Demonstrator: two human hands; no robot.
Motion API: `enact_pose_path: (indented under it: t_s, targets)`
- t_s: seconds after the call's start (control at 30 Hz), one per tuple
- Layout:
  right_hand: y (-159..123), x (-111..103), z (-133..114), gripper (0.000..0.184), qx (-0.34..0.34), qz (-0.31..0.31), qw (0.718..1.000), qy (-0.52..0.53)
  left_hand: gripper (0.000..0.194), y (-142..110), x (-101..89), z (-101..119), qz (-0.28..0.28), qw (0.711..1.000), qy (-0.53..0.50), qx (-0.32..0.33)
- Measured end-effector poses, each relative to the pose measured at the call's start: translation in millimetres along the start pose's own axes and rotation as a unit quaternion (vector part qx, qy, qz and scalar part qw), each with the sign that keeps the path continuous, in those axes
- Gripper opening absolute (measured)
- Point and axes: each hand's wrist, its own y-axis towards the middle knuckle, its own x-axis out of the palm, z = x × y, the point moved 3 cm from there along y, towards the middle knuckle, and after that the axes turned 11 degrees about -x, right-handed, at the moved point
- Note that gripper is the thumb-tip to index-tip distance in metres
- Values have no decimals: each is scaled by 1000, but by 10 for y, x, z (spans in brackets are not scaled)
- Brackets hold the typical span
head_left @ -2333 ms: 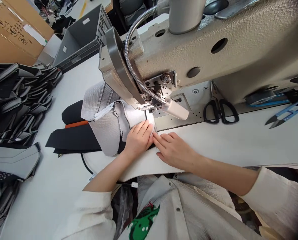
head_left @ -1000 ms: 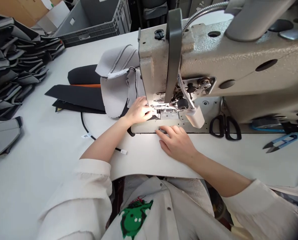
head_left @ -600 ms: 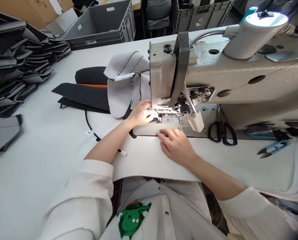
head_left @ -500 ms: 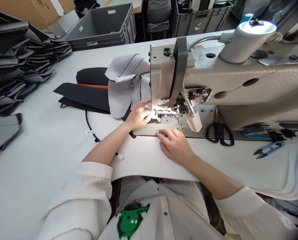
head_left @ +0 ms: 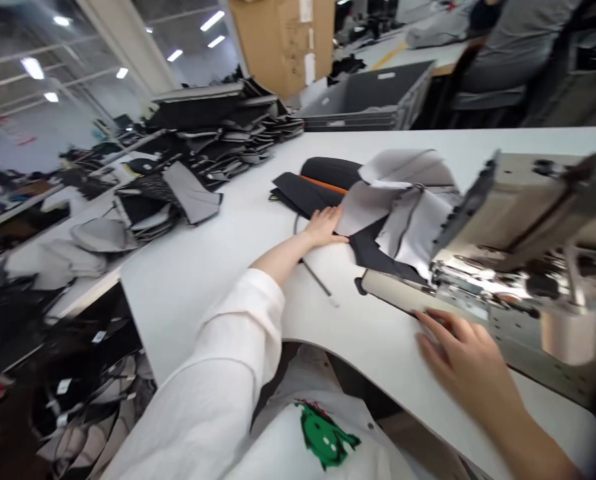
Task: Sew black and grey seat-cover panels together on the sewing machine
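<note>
Matt, textured grey cloth point(head_left: 403, 217) lies on a smooth white tabletop point(head_left: 198, 313) beside a sewing machine's pebbled metal head point(head_left: 523, 207).

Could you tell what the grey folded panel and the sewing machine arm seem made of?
The grey folded panel seems a soft, matte padded fabric: it bends in loose folds, though the fibre cannot be told. The sewing machine arm seems painted metal: rigid, beige, dull; blur hides the surface detail.

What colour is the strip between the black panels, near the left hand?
Orange: the strip shows best in the head view, just beyond the left hand.
</note>
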Motion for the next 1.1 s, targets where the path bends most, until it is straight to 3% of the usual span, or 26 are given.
enact_pose_path:
  t_s: [0.13,0.23,0.3,0.4,0.53,0.57,0.63,0.7,0.73,0.83,0.93,1.0,1.03,1.1]
  targets:
    - [47,42,24,34,-20,13,1000,-6,54,68,-239,145,-4,998,34,-50]
    - [56,1,-6,34,-22,17,1000,-7,30,-105,-362,213,-25,997,55,-55]
    - [60,-39,-35,40,-14,17,1000,-9,25,-417,-408,220,-42,996,67,-39]
    - [114,-53,-110,48,-18,9,1000,-16,25,-1182,-437,198,-79,993,82,-8]
    - [355,96,-309,46,-100,-28,994,35,26,-2200,-494,-23,-141,986,73,39]
    - [433,152,-366,44,-110,-36,992,53,28,-2345,-512,-136,-135,987,75,37]
    - [574,257,-493,41,-127,-52,988,77,36,-2474,-543,-424,-70,990,118,-7]
    - [668,325,-630,40,-153,-57,982,94,44,-2462,-532,-704,-31,986,159,-44]
    - [692,343,-693,40,-168,-57,979,101,47,-2423,-509,-806,-41,986,160,-35]
    - [704,350,-813,39,-194,-58,972,120,50,-2196,-451,-891,-106,985,91,102]
    - [676,312,-869,41,-200,-59,968,141,52,-1687,-417,-799,-76,978,39,192]
    - [649,269,-931,42,-205,-62,965,152,55,-1182,-317,-763,-27,988,23,152]
    - [633,245,-979,41,-205,-62,964,154,57,-912,-243,-770,2,995,10,99]
    - [587,209,-1124,41,-207,-59,964,156,59,-430,-33,-811,-4,1000,-18,-5]
